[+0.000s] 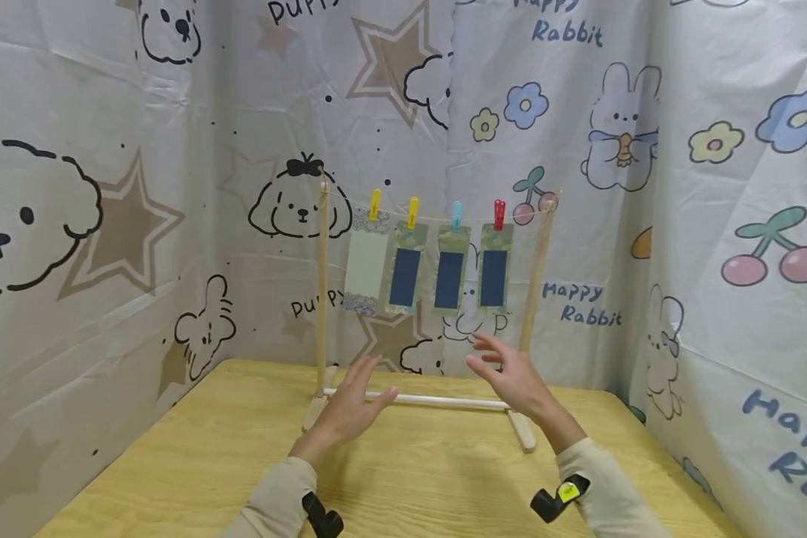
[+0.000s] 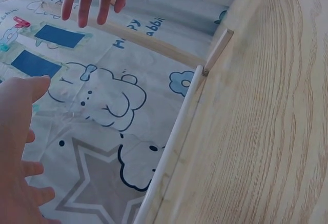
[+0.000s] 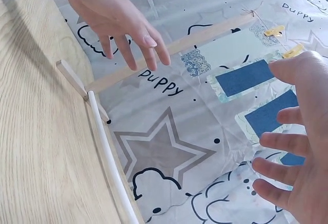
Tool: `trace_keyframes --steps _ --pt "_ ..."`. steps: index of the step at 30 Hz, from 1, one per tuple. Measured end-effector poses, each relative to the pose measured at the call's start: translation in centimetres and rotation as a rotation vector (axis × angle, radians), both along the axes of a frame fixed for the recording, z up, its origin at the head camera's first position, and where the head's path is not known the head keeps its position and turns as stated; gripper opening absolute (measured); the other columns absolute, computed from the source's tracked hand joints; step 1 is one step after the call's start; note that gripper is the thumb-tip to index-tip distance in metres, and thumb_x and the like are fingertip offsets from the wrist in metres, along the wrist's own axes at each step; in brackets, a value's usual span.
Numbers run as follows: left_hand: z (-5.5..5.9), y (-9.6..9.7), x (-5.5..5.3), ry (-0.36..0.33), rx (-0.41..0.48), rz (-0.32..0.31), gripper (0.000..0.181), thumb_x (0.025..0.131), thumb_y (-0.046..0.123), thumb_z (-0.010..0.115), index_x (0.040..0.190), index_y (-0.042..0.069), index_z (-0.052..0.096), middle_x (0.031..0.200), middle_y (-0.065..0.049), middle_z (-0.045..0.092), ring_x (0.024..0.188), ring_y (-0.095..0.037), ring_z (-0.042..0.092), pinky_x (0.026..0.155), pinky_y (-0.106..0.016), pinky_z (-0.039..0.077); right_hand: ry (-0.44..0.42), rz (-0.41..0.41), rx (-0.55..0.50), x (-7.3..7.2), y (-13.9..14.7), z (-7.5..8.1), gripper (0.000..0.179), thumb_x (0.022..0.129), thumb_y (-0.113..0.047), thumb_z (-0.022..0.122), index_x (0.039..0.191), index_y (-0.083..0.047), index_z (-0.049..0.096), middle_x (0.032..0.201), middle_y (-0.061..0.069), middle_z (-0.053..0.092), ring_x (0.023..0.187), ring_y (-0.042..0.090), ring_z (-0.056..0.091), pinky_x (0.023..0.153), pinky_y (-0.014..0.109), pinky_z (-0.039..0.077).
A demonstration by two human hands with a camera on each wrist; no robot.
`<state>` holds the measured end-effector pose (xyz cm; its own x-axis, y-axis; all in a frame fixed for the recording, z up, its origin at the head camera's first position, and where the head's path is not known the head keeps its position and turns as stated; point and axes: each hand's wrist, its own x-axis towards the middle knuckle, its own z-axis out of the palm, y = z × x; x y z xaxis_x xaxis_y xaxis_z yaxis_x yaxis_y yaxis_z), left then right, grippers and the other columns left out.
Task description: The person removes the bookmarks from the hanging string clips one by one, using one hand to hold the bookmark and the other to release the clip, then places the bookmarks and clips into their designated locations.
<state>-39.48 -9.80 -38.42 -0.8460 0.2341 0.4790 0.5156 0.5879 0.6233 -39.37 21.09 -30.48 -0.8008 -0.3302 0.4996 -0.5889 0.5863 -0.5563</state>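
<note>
My left hand (image 1: 346, 411) hovers over the table in front of the frame's left side, its fingers extended and holding nothing. On the other side, my right hand (image 1: 519, 379) is raised before the right post, fingers loosely bent and nothing in them. Beyond both hands a thin string (image 1: 434, 218) carries a row of paper cards. The leftmost card (image 1: 366, 261) has a pale green panel between patterned ends; three others, such as the middle one (image 1: 449, 280), bear dark blue panels. Two yellow clothespins (image 1: 412, 213), a light blue clothespin (image 1: 456, 216) and a red clothespin (image 1: 499, 214) grip their tops.
The string runs between a left wooden post (image 1: 323, 299) and a right wooden post (image 1: 539, 280), both on wooden feet. A white rod (image 1: 444, 402) joins them low down. Printed cloth (image 1: 276, 97) hangs around the wood-grain table (image 1: 417, 478) at the back and sides.
</note>
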Motion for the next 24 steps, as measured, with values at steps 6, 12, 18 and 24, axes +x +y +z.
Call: trace_keyframes --steps 6,12,18,24 --pt "0.0 0.2 -0.1 -0.02 0.029 -0.025 0.077 0.104 0.054 0.055 0.164 0.014 0.027 0.169 -0.017 0.016 0.148 -0.046 0.027 0.11 -0.07 0.029 -0.004 -0.03 0.009 0.1 0.8 0.8 0.061 0.106 -0.041 0.059 0.156 -0.009 0.044 0.143 0.019 0.057 0.126 0.043 0.057 0.097 0.064 0.047" --pt "-0.4 0.3 -0.3 -0.017 0.063 -0.04 0.071 0.106 0.05 0.055 0.163 0.014 0.031 0.167 -0.015 0.024 0.149 -0.042 0.028 0.112 -0.067 0.029 -0.117 0.069 -0.11 -0.4 1.0 1.9 0.06 0.108 -0.04 0.055 0.157 -0.008 0.042 0.146 0.023 0.054 0.131 0.046 0.053 0.1 0.061 0.046" --pt "-0.1 -0.1 -0.5 -0.043 0.077 -0.052 0.07 0.107 0.048 0.054 0.162 0.011 0.031 0.165 -0.018 0.027 0.149 -0.043 0.029 0.113 -0.066 0.028 -0.179 0.136 -0.154 -0.9 0.6 3.0 0.059 0.109 -0.039 0.054 0.159 -0.01 0.04 0.147 0.024 0.052 0.134 0.046 0.049 0.103 0.061 0.044" --pt "0.8 -0.3 -0.8 -0.078 0.108 -0.062 0.073 0.107 0.048 0.054 0.163 0.009 0.029 0.164 -0.02 0.03 0.147 -0.045 0.03 0.114 -0.066 0.027 -0.174 0.156 -0.146 -0.9 0.1 3.9 0.06 0.109 -0.039 0.055 0.159 -0.01 0.038 0.148 0.021 0.052 0.134 0.045 0.049 0.106 0.062 0.041"
